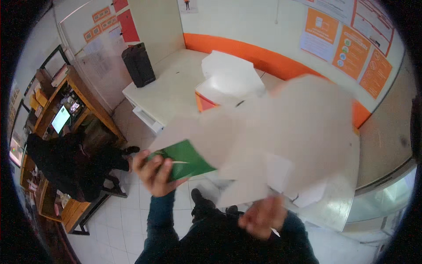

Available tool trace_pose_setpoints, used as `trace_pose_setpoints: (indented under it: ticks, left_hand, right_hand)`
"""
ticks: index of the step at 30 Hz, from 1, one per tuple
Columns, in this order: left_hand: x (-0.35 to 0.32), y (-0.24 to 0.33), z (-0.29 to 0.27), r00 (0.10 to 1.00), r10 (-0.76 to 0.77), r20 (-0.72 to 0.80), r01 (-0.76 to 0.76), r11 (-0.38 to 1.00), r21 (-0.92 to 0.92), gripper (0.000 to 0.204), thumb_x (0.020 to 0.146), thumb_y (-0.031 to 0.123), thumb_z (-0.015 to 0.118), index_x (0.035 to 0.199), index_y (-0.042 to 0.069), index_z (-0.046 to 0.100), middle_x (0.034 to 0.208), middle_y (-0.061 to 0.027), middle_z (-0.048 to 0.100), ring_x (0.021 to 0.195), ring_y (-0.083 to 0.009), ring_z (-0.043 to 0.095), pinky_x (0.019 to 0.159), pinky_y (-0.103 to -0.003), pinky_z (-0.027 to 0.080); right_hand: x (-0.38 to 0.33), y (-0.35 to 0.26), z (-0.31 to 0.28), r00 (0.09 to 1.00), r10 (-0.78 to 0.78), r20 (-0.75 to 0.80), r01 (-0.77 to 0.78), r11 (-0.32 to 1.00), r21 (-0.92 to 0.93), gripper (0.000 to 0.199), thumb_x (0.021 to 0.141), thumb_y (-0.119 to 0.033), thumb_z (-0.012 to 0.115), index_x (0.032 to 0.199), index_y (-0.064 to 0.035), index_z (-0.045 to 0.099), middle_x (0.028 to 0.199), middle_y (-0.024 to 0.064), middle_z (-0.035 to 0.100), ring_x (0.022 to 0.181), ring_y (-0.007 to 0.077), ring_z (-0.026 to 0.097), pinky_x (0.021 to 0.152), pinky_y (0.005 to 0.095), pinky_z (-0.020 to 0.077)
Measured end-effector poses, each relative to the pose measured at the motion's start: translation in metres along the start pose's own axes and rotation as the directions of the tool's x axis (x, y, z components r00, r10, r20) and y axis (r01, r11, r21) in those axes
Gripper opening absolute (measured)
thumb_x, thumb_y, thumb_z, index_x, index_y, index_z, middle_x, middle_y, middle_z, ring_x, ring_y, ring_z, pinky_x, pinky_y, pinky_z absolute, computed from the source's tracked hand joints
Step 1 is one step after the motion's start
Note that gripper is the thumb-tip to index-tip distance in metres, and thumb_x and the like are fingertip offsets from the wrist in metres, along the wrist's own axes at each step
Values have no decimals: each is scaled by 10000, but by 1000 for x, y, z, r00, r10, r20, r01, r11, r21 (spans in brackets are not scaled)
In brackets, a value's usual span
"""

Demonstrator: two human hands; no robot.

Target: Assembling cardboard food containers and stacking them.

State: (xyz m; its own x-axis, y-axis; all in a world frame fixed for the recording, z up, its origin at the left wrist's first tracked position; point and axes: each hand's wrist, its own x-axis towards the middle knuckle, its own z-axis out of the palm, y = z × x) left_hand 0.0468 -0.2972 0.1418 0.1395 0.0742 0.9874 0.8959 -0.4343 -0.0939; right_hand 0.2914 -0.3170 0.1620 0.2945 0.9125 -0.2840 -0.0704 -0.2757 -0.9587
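Note:
My left hand (154, 174) is closed on a green piece of card or paper (187, 160), fingers over its left end. Large white sheets (290, 132), smeared by motion, spread from behind the green piece toward the right, above the table. My right hand (266, 218) is lower and nearer my body, its fingers curled and blurred. The lower edge of the white sheets comes close to it; whether it grips them is hidden. Farther back on the white table (176, 75) lie other white sheets (231, 75), beside a red-and-orange piece (205, 102).
A black box-shaped device (138, 65) stands at the table's far left corner. To the left, a person in dark clothes (66, 163) sits at a wooden desk with a lit screen (60, 119). An orange-banded wall with posters (351, 48) bounds the table's far side.

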Motion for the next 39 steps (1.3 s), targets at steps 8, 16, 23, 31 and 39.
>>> trace_pose_setpoints:
  ticks: [8,16,23,31,39]
  left_hand:
    - [-26,25,-94,675,-345,653,199,936,289,497,590,359,744,1001,104,627,1074,-74,496,1095,-334,397,936,-483,327]
    - [-82,43,-111,495,-522,694,259,852,456,503,561,194,773,1012,92,573,1143,-94,444,1101,-356,344,901,-467,357]
    - [-98,54,-109,370,-552,747,263,834,485,553,526,142,773,1035,108,561,1113,-73,467,1081,-328,391,912,-452,344]
    - [-104,34,-122,370,-574,730,207,817,538,510,524,160,765,1012,198,620,1098,-28,478,1108,-312,371,1001,-555,248]
    - [-135,31,-114,349,-925,153,937,345,-52,687,741,394,645,1306,141,346,1424,-118,44,1325,-305,26,1068,-466,90]
  right_hand:
    - [49,61,110,236,-757,610,652,588,478,374,885,-164,455,1233,-29,452,1253,133,454,1160,296,424,943,379,348]
    - [49,134,145,67,-480,875,419,809,412,397,836,-171,597,1213,-83,508,1172,130,447,1049,233,495,829,318,459]
    - [54,165,167,304,-389,870,409,878,250,284,744,-192,708,963,-28,631,854,110,589,797,192,594,623,288,546]
    - [31,160,182,186,-235,954,414,899,141,409,683,-214,739,1030,-43,605,818,129,593,730,283,568,916,425,361]
    - [28,188,171,-24,-166,986,763,634,126,629,781,-182,639,1313,-74,323,1093,204,522,1045,366,492,936,434,369]
